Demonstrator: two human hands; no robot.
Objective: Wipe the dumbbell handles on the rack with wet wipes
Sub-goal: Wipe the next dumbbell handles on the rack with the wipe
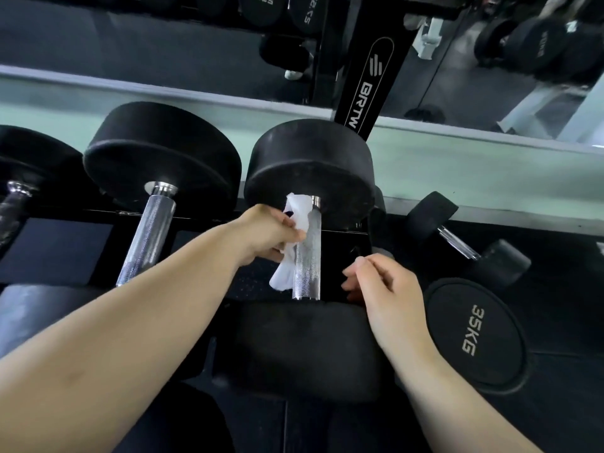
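Dumbbell handle (pixel 307 266) is being wiped; wipe (pixel 299 210) is being pinched by left hand (pixel 271 230).
Far side is probably being missed (wipe bunched, not wrapped); right hand (pixel 382 289) loosely curled, empty.

Head-worn wide-angle view; looks steeply down, close above the dumbbell rack (pixel 366 89).

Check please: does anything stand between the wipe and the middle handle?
Nothing visible does. The left hand holds the wipe against the left side of the handle. The right hand hovers to its right, not touching it.
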